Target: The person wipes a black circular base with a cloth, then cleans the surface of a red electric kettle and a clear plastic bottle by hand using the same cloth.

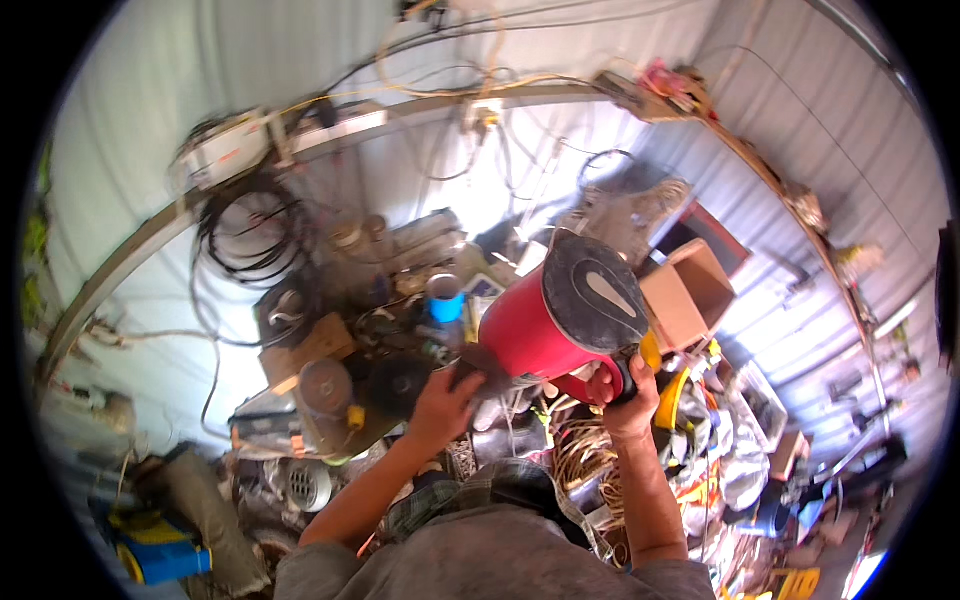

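Observation:
A red electric kettle [519, 326] with a black lid is held up in front of me, tilted so that its lid points up and to the right. My right hand [626, 394] is closed around the kettle's handle. At the kettle's bottom end is my left hand [448, 405], its fingers on a dark, blurred round part that may be the kettle's base; whether that part is attached cannot be told. Beyond the kettle stands a blue cup or can [447, 298] among cluttered items. An open cardboard box [679, 304] lies just right of the lid.
Coiled black cable [251, 232] hangs on the corrugated metal wall at the left. A white box-shaped device [232, 154] sits on the wall beam. Coiled tan rope or cord [589, 457] and a heap of mixed goods lie at the right. A blue and yellow object [161, 551] is at the lower left.

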Motion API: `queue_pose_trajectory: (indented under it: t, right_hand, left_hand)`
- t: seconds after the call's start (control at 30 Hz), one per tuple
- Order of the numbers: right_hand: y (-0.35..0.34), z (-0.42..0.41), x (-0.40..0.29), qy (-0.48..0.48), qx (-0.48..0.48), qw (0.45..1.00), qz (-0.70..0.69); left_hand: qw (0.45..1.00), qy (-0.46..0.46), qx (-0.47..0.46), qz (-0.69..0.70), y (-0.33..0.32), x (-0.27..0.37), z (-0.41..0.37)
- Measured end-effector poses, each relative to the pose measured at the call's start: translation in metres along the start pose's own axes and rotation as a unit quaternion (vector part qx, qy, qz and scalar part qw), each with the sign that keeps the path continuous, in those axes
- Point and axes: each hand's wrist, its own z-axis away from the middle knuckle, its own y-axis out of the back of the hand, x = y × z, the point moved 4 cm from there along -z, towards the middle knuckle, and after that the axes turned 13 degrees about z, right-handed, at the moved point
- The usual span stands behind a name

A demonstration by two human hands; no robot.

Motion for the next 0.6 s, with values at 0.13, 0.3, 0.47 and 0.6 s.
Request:
queue_pose_trajectory:
  t: [0.13,0.3,0.47,0.6]
  right_hand:
    - [0.055,0.028,-0.014,0.017,0.091,0.996,0.014]
    - [0.103,0.075,-0.004,0.045,0.160,0.984,-0.059]
    - [0.146,0.130,-0.007,0.038,0.235,0.970,-0.040]
    - [0.157,0.156,-0.017,0.055,0.229,0.972,-0.030]
  left_hand:
    - [0.986,0.086,0.042,0.136,-0.004,0.025,-0.062]
    - [0.962,-0.115,-0.042,0.245,-0.035,0.132,-0.141]
    - [0.958,0.013,-0.243,0.153,-0.094,0.024,-0.102]
    - [0.950,-0.030,-0.174,0.256,-0.104,0.068,-0.143]
